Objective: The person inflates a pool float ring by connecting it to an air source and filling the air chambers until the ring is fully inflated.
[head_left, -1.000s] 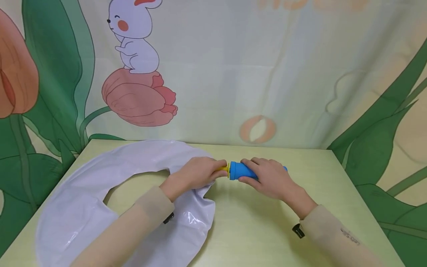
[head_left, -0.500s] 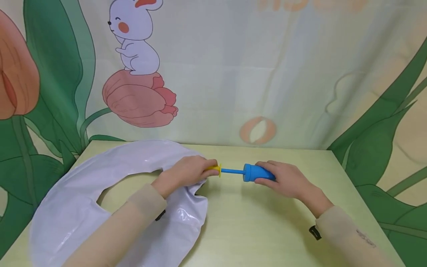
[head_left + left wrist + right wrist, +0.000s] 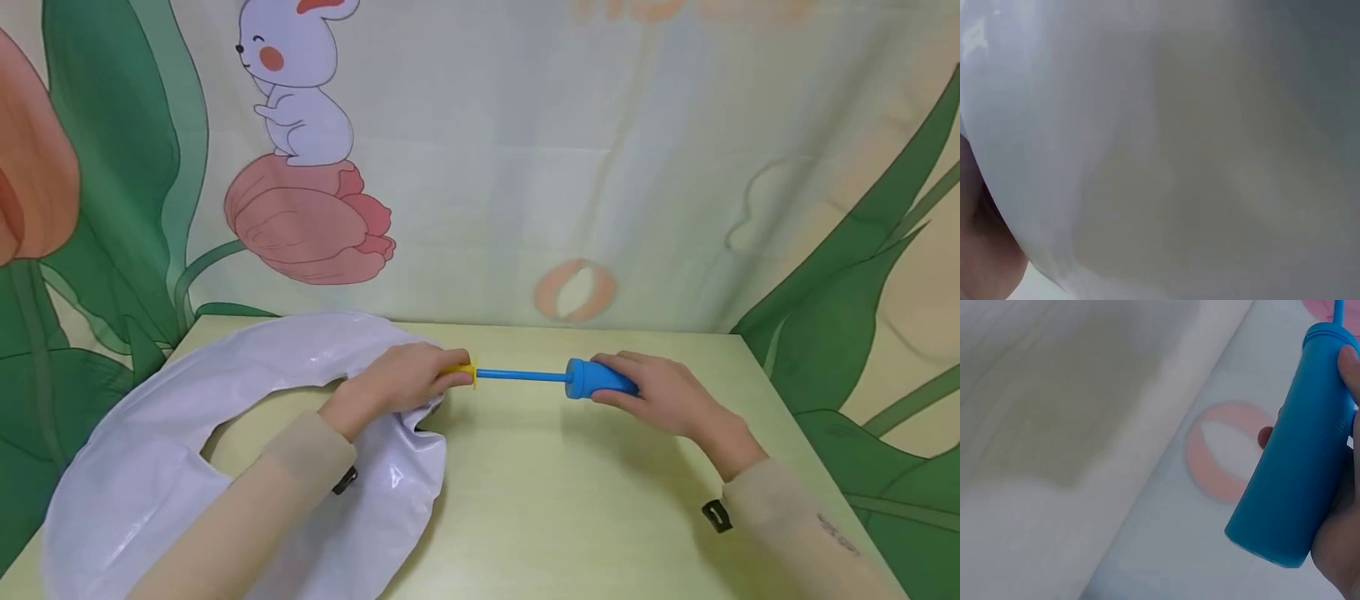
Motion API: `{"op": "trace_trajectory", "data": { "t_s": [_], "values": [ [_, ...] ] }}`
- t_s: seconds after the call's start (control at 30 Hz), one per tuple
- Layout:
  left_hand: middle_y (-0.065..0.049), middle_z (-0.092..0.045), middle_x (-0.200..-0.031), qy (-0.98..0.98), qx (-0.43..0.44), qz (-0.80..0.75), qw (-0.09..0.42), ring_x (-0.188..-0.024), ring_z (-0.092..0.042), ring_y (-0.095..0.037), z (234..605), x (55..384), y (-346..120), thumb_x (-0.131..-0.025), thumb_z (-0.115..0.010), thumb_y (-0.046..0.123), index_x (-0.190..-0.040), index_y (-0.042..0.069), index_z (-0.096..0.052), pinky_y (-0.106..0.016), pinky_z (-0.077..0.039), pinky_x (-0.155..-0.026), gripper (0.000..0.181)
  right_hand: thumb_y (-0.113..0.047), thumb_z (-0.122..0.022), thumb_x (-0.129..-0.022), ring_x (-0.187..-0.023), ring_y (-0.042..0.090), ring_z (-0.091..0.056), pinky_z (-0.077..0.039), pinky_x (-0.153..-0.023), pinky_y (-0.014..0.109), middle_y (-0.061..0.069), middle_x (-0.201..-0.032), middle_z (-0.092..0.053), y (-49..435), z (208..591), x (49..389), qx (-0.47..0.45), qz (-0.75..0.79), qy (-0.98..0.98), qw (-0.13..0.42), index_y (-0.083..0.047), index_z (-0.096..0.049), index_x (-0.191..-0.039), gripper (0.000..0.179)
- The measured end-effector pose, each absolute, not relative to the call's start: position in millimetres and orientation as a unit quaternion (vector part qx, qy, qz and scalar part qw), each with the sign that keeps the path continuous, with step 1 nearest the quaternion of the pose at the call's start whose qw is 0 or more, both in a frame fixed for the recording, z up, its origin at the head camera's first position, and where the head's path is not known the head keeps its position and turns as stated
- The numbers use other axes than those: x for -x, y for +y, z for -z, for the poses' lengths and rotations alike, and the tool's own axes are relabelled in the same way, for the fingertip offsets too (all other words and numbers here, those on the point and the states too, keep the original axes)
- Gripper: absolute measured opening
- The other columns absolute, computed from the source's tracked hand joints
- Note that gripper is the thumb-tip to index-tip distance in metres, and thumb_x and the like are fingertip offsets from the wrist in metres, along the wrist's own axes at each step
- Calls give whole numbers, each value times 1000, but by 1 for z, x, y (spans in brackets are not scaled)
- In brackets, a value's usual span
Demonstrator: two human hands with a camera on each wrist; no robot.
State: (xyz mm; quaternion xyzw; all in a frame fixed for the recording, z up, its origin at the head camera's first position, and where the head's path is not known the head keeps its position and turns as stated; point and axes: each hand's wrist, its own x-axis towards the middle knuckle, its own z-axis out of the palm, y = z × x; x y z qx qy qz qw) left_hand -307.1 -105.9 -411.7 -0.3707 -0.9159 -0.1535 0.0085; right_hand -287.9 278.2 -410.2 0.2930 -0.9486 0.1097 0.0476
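Observation:
A blue hand pump is drawn out lengthwise above the table, its thin blue rod exposed. My right hand grips the barrel, which tilts across the right wrist view with its flat end low. At the rod's other end, my left hand pinches the yellow flanged tip at the right edge of a large, pale lilac inflatable ring. The ring is partly filled and creased near that hand. Its surface fills most of the left wrist view, leaving part of the hand visible at left.
The pale green table runs back to a fabric backdrop printed with a rabbit and tulips. Both sleeves reach in from the front, and a small black clip hangs at the right cuff.
The hands have moved apart, the left going left and the right going right. The pump's rod has slid out from the barrel, and the ring has shifted slightly left.

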Motion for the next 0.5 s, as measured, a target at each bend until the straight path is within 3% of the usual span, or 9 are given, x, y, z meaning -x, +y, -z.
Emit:
{"op": "trace_trajectory", "data": {
  "t_s": [0.5],
  "values": [
    [4, -45, -68, -913, 384, 136, 9, -64, -51, -14, 407, 299, -71, -106, -57, 40, -96, 18, -54, -32, -40, -61, 24, -53, -64, -99, -90, 23, -67, -54, -74, 40, 7, -115, -69, 198, 406, 285, -362, -76, -925, 91, -10, -61, -139, 59]
  ]
}}
